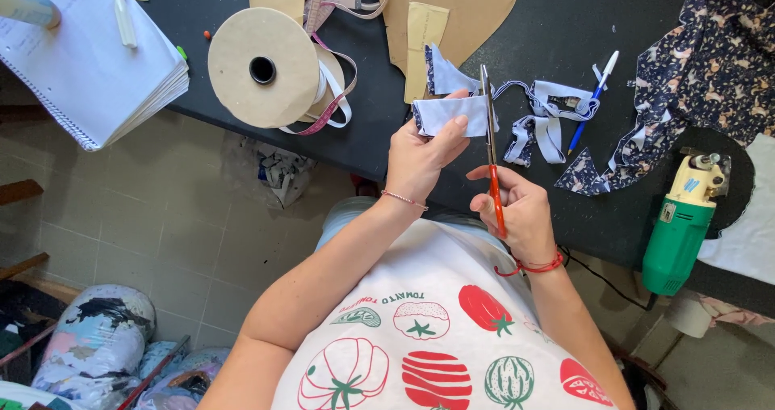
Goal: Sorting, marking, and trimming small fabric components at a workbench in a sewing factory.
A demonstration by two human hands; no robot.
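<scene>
Pale fabric strip (454, 115) pinched in left hand (420, 158) | scissors (491, 148) clamped in right hand (521, 212), blades upright just right of strip, over worktop (387, 127)

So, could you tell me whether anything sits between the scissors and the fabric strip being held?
Nothing visible does. The left hand holds the pale fabric strip, and the scissors in the right hand meet its right end directly.
</scene>
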